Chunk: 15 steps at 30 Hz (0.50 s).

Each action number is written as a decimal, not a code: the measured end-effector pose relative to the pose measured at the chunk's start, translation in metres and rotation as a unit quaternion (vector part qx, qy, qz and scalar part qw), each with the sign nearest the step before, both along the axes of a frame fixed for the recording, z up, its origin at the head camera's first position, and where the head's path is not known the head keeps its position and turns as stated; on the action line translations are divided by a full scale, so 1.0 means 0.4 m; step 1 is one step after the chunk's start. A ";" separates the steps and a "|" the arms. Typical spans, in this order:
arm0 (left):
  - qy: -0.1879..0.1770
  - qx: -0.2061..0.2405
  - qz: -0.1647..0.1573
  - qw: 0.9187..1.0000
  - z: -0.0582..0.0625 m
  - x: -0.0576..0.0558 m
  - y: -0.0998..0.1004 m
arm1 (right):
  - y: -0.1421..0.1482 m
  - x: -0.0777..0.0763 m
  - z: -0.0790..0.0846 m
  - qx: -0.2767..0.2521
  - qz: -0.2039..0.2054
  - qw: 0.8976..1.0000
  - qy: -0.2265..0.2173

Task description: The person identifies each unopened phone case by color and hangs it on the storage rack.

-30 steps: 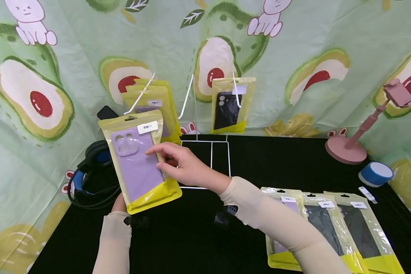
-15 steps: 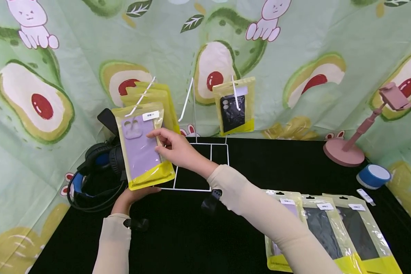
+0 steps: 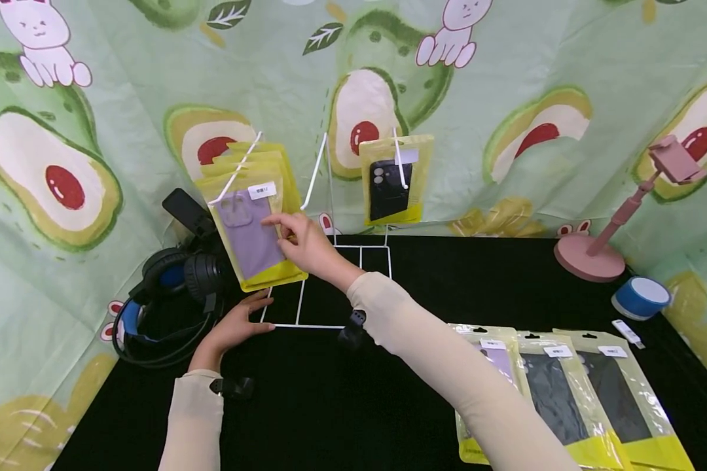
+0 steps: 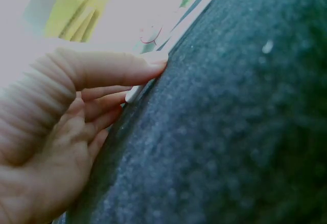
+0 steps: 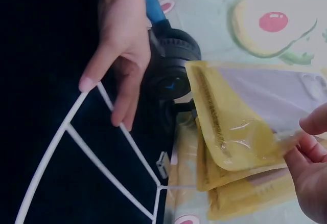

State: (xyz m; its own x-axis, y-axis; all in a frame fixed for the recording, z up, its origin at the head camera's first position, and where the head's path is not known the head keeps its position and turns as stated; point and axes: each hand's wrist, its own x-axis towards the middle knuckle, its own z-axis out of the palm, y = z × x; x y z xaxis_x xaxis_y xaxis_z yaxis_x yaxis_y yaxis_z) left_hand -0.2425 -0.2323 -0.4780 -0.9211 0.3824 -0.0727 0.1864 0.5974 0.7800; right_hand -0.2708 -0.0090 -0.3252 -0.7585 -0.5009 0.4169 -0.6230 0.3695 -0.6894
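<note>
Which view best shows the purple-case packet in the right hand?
Head view: nearly the whole packet shows, white label included; the right hand covers one edge. Right wrist view cuts off its top; left wrist view: only blurred yellow, can't single it out.

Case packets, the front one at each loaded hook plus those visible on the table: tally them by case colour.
Purple: 2, the pinched packet and left flat packet
Black or dark: 3, the right-hook packet, middle flat packet and right flat packet
Total: 5
</note>
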 end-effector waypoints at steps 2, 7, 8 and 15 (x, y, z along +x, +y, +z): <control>0.007 -0.005 -0.003 1.000 -0.001 -0.001 0.003 | 0.014 0.002 -0.012 0.009 0.008 1.000 -0.006; 0.017 -0.014 0.001 1.000 0.000 -0.001 0.007 | 0.083 0.031 -0.052 0.044 0.023 0.997 -0.056; 0.017 -0.015 0.001 1.000 0.001 0.000 0.008 | 0.103 0.042 -0.060 0.049 0.028 0.996 -0.072; 0.012 -0.022 0.003 1.000 -0.002 0.011 0.007 | 0.280 0.131 -0.108 0.017 0.021 0.985 -0.169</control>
State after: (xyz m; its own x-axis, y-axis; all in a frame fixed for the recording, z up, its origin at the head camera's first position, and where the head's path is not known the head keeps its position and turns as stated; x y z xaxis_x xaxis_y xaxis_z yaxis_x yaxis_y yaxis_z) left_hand -0.2381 -0.2295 -0.4788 -0.9254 0.3731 -0.0665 0.2012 0.6324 0.7481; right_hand -0.2185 0.1032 -0.3682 -0.8292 -0.5445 0.1261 -0.3753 0.3753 -0.8475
